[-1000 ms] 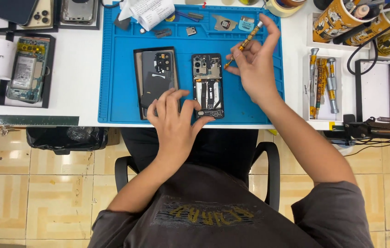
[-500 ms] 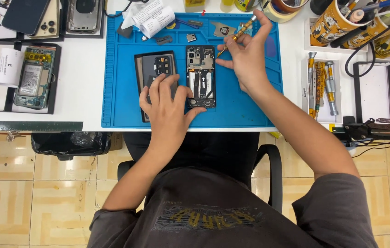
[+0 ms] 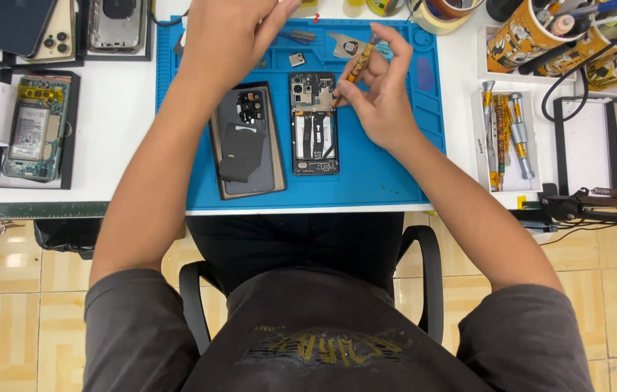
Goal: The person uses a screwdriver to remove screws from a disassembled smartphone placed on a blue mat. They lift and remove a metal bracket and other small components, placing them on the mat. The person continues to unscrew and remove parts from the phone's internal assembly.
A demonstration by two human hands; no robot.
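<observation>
My right hand (image 3: pixel 379 94) grips a yellow-handled screwdriver (image 3: pixel 358 64), its tip down at the upper right corner of an opened phone body (image 3: pixel 314 123) lying on the blue work mat (image 3: pixel 381 174). My left hand (image 3: pixel 229 33) is stretched toward the far end of the mat, fingers together and reaching near small parts there; whether it holds anything is hidden. A dark phone back cover (image 3: pixel 247 141) with a camera cutout lies left of the opened phone.
A tray of screwdrivers (image 3: pixel 504 131) sits right of the mat, with patterned cups (image 3: pixel 533 29) of tools behind it. Other dismantled phones (image 3: pixel 33 127) lie in trays at the left. A cable and a clamp arm (image 3: pixel 599 203) stand at the right edge.
My left hand has lifted off the back cover and reached forward to the far end of the mat. My right hand has brought the screwdriver tip down toward the opened phone.
</observation>
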